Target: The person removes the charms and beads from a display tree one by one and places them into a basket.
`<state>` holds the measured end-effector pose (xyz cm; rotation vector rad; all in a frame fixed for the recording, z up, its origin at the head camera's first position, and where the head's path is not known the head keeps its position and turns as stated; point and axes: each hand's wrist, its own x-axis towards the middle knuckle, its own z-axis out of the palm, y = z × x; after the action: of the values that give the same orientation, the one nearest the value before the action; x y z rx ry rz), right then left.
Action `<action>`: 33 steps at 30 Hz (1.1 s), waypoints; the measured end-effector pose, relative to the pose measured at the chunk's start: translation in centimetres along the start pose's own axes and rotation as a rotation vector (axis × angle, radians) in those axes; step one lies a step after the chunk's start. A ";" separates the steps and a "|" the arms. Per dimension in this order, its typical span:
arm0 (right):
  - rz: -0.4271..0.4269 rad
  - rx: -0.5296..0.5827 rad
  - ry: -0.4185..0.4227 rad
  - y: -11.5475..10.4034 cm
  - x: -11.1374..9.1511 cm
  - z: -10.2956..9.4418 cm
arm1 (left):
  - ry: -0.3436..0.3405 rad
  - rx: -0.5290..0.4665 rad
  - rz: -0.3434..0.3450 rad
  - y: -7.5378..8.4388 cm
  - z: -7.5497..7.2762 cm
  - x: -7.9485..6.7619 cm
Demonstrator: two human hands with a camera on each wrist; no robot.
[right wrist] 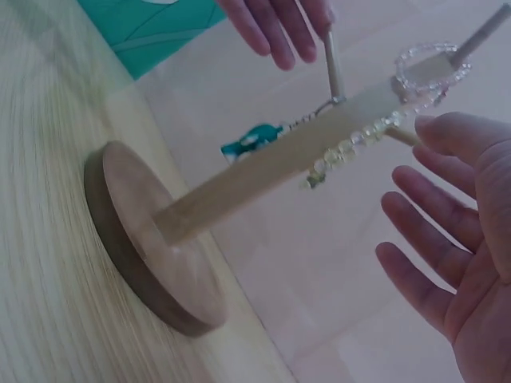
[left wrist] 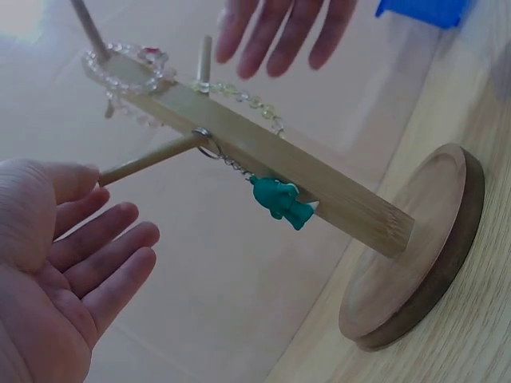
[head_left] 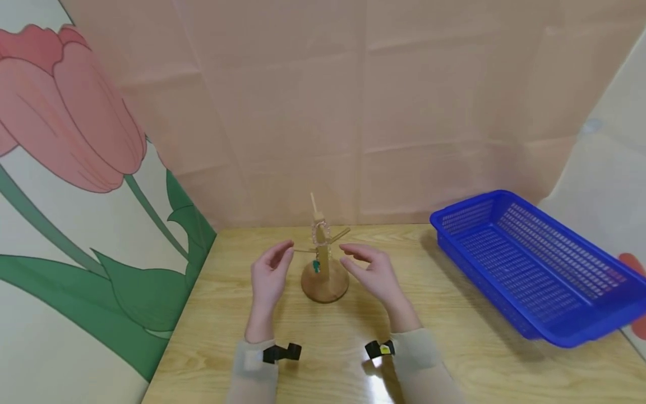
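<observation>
From afar I see the left hand (head_left: 269, 275) and right hand (head_left: 374, 273) apart, fingers relaxed, flanking a wooden stand (head_left: 324, 268) hung with beaded bracelets (right wrist: 352, 145) and a green keychain (left wrist: 276, 198), a slotted blue basket (head_left: 515, 269) to its right.

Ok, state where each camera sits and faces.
Head: worn there, facing forward and down at the wooden stand; left hand, right hand, forearms show.
Left wrist: worn there, facing the stand; left hand near, right fingers beyond.
Right wrist: worn there, facing the stand's other side; right hand near, left fingers beyond.
Wrist views share the stand and green figure.
</observation>
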<state>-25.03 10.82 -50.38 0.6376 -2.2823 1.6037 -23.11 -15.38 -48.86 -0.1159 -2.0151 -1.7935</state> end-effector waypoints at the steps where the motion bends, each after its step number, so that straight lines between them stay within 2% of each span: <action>1: -0.003 -0.005 0.008 0.0 0.1 0.2 | 0.001 0.000 -0.001 0.0 0.0 0.0; 11: 0.000 -0.061 0.122 -0.6 0.6 2.5 | -0.020 -0.066 -0.010 -0.4 0.3 -0.1; 18: -0.014 -0.111 0.162 -0.9 0.3 3.6 | -0.008 -0.074 -0.011 -0.5 0.9 0.0; 24: 0.008 -0.092 0.201 -1.1 0.5 4.0 | -0.004 -0.115 -0.017 -0.1 1.4 0.2; 33: 0.027 -0.062 0.217 -1.4 0.4 4.4 | -0.012 -0.118 -0.013 -0.5 1.2 0.0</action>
<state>-24.56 6.26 -50.61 0.3980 -2.1795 1.5256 -23.54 -14.32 -49.38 -0.1493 -1.9217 -1.9243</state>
